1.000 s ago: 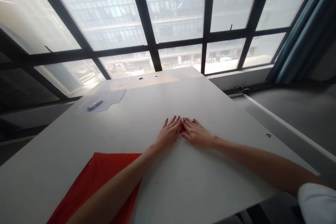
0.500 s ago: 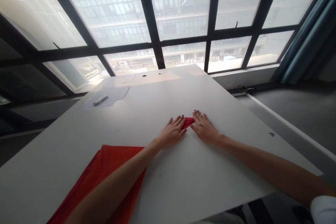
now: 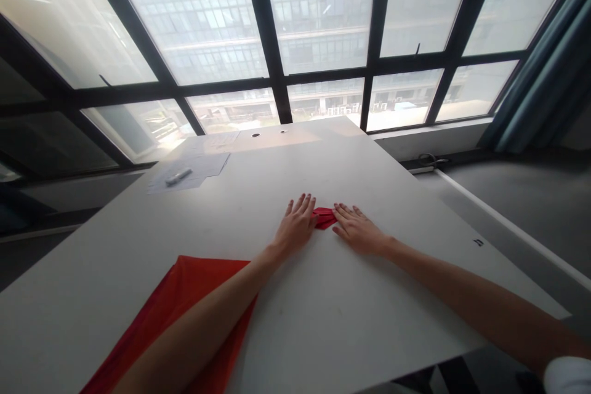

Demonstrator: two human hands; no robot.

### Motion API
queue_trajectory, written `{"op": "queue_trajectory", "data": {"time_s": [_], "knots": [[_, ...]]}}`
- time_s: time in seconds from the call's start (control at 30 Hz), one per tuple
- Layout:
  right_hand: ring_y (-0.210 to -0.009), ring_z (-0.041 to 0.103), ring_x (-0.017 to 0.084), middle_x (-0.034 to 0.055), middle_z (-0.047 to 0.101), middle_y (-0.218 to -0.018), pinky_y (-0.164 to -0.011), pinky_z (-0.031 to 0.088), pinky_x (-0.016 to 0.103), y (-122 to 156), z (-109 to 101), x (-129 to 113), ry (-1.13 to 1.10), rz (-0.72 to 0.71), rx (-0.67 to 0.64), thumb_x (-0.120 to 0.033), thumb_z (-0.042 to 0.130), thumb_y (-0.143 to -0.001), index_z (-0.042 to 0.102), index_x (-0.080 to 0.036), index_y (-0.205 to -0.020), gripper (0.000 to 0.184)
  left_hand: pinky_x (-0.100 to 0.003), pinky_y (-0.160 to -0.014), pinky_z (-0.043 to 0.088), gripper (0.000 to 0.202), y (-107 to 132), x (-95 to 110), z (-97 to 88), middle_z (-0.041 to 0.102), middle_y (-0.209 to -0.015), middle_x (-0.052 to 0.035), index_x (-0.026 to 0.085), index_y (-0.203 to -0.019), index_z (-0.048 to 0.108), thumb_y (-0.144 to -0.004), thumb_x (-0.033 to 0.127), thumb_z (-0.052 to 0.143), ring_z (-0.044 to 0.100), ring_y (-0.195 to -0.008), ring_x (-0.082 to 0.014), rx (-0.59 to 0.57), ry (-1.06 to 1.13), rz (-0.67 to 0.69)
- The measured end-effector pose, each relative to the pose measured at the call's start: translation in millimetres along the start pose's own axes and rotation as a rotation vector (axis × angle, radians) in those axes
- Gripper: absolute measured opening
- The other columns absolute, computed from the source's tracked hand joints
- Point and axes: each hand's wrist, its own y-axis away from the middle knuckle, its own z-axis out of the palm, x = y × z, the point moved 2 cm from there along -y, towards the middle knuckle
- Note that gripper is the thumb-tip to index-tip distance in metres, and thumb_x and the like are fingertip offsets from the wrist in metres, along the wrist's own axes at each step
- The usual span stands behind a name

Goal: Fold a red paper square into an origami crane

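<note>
A small folded red paper (image 3: 324, 218) lies on the white table (image 3: 323, 320), a little past its middle. My left hand (image 3: 296, 225) rests flat on the table with fingers stretched out, touching the paper's left edge. Flat on the paper's right side is my right hand (image 3: 357, 229), its fingers spread and their tips on the red paper. Only a narrow strip of the paper shows between the two hands. A large red sheet (image 3: 184, 314) lies near the table's front left, partly under my left forearm.
Some pale sheets of paper (image 3: 194, 169) with a small white marker-like object (image 3: 178, 176) sit at the far left of the table. Two cable holes (image 3: 255, 134) are near the far edge. Large windows stand behind the table, a dark curtain (image 3: 540, 86) at right.
Both hands have slid over the small red paper: first apart, showing more of it, then slightly back and left. The camera view has shifted a little.
</note>
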Motion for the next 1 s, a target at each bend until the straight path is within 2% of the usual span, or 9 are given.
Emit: {"op": "queue_trajectory", "data": {"time_s": [0.07, 0.2, 0.43, 0.6, 0.67, 0.73, 0.8, 0.9, 1.0], "knots": [[-0.149, 0.019, 0.024, 0.0139, 0.024, -0.160, -0.121, 0.015, 0.047, 0, 0, 0, -0.003, 0.003, -0.001, -0.050, 0.019, -0.102, 0.029, -0.009, -0.153, 0.067, -0.043, -0.122, 0.020, 0.054, 0, 6, -0.2, 0.034, -0.156, -0.0104, 0.018, -0.151, 0.032, -0.104, 0.042, 0.023, 0.024, -0.148, -0.0207, -0.060, 0.041, 0.113], [-0.149, 0.019, 0.023, 0.0139, 0.025, -0.160, -0.121, 0.015, 0.045, 0, -1, -1, -0.010, 0.024, 0.016, -0.047, 0.020, -0.102, 0.029, -0.009, -0.153, 0.064, -0.045, -0.120, 0.022, 0.052, 1, 7, 7.9, 0.034, -0.157, -0.0086, 0.024, -0.151, 0.034, -0.103, 0.044, 0.024, 0.026, -0.147, -0.0205, -0.171, 0.098, 0.110], [-0.149, 0.021, 0.022, 0.0128, 0.028, -0.159, -0.122, 0.016, 0.045, 1, 1, 1, -0.060, 0.042, 0.047, -0.040, 0.027, -0.101, 0.029, -0.010, -0.153, 0.060, -0.044, -0.122, 0.016, 0.057, 2, 0, 14.9, 0.028, -0.159, -0.0084, 0.021, -0.154, 0.026, -0.102, 0.045, 0.029, 0.022, -0.149, -0.0185, -0.175, 0.152, 0.116], [-0.149, 0.021, 0.023, 0.0129, 0.026, -0.160, -0.121, 0.017, 0.044, 0, 2, 3, -0.096, 0.069, 0.068, -0.036, 0.031, -0.100, 0.027, -0.010, -0.154, 0.060, -0.045, -0.121, 0.020, 0.059, 1, 2, 12.3, 0.033, -0.157, -0.0078, 0.023, -0.155, 0.022, -0.101, 0.046, 0.033, 0.027, -0.147, -0.0211, -0.154, 0.180, 0.087], [-0.149, 0.022, 0.023, 0.0129, 0.028, -0.159, -0.121, 0.017, 0.045, 0, 2, 3, -0.087, 0.056, 0.056, -0.035, 0.030, -0.100, 0.030, -0.011, -0.153, 0.058, -0.047, -0.120, 0.023, 0.053, 1, 4, 11.2, 0.036, -0.156, -0.0059, 0.027, -0.153, 0.028, -0.102, 0.043, 0.031, 0.029, -0.146, -0.0222, -0.140, 0.169, 0.093], [-0.148, 0.024, 0.024, 0.0133, 0.030, -0.158, -0.120, 0.018, 0.046, -1, 2, 3, -0.074, 0.049, 0.048, -0.036, 0.029, -0.101, 0.033, -0.011, -0.152, 0.057, -0.048, -0.118, 0.026, 0.046, 1, 5, 10.1, 0.039, -0.154, -0.0045, 0.031, -0.147, 0.040, -0.103, 0.041, 0.031, 0.031, -0.145, -0.0239, -0.125, 0.142, 0.109], [-0.147, 0.026, 0.024, 0.0139, 0.033, -0.157, -0.120, 0.019, 0.046, -2, 2, 2, -0.073, 0.050, 0.060, -0.035, 0.030, -0.101, 0.035, -0.011, -0.151, 0.056, -0.048, -0.118, 0.027, 0.043, 1, 6, 8.3, 0.042, -0.152, -0.0044, 0.032, -0.141, 0.049, -0.102, 0.041, 0.033, 0.034, -0.142, -0.0251, -0.101, 0.121, 0.122], [-0.142, 0.036, 0.023, 0.0149, 0.042, -0.152, -0.119, 0.024, 0.043, -2, 0, 3, -0.088, 0.063, 0.128, -0.030, 0.034, -0.100, 0.045, -0.011, -0.145, 0.050, -0.044, -0.116, 0.031, 0.041, 1, 8, 3.8, 0.049, -0.145, -0.0050, 0.031, -0.139, 0.052, -0.102, 0.042, 0.037, 0.042, -0.135, -0.0240, -0.066, 0.129, 0.163], [-0.132, 0.047, 0.023, 0.0120, 0.056, -0.141, -0.113, 0.034, 0.039, -3, -5, 5, -0.111, 0.061, 0.224, -0.026, 0.042, -0.098, 0.059, -0.017, -0.134, 0.041, -0.039, -0.112, 0.035, 0.041, 1, 10, -1.4, 0.054, -0.139, -0.0048, 0.031, -0.138, 0.053, -0.101, 0.043, 0.040, 0.048, -0.128, -0.0229, -0.041, 0.155, 0.197]]}}
